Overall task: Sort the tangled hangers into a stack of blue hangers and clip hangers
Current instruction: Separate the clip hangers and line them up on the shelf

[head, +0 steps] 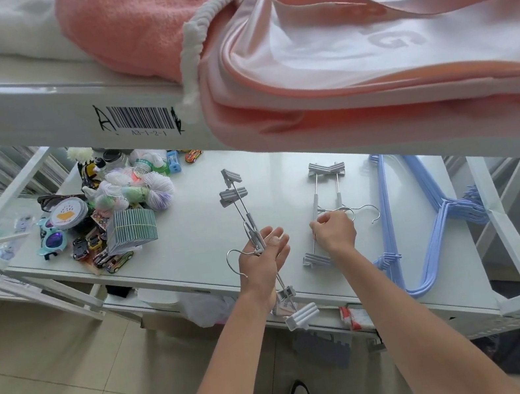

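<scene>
Left hand (263,255) cradles clip hangers (243,213), fingers spread; right hand (335,230) seemingly pinches another's hook (346,212).

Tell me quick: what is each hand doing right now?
Left hand: fingers straight, palm up, carrying clip hangers.
Right hand: fingers curled, pinching the clip hangers on the shelf.

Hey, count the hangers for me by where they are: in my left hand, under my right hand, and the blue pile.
Clip hangers in left hand: 2
Clip hangers under right hand: 2
Blue hangers: a stacked pile, too overlapped to count
Total clip hangers: 4
</scene>
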